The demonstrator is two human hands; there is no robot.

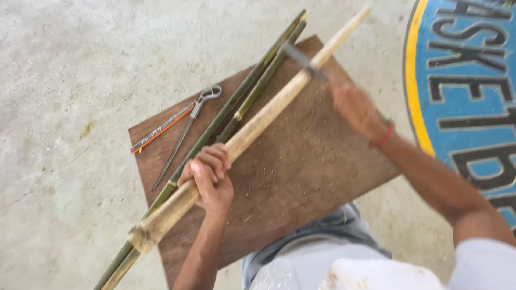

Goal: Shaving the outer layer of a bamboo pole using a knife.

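Gripping pale peeled bamboo pole [252, 129], left hand [210, 180] wrapped shut around it near knotted lower end. Right hand [356, 110], blurred, fist closed on handle of grey flat metal blade [301, 60] laid across pole further up. Pole slants over brown wooden board [301, 172]. Beyond left hand: green split bamboo strips [236, 102], metal pincers [185, 134], orange-edged file [161, 129]. Risk, judged: blade skidding off rounded pole toward left fingers; pole rolling if grip loosens.
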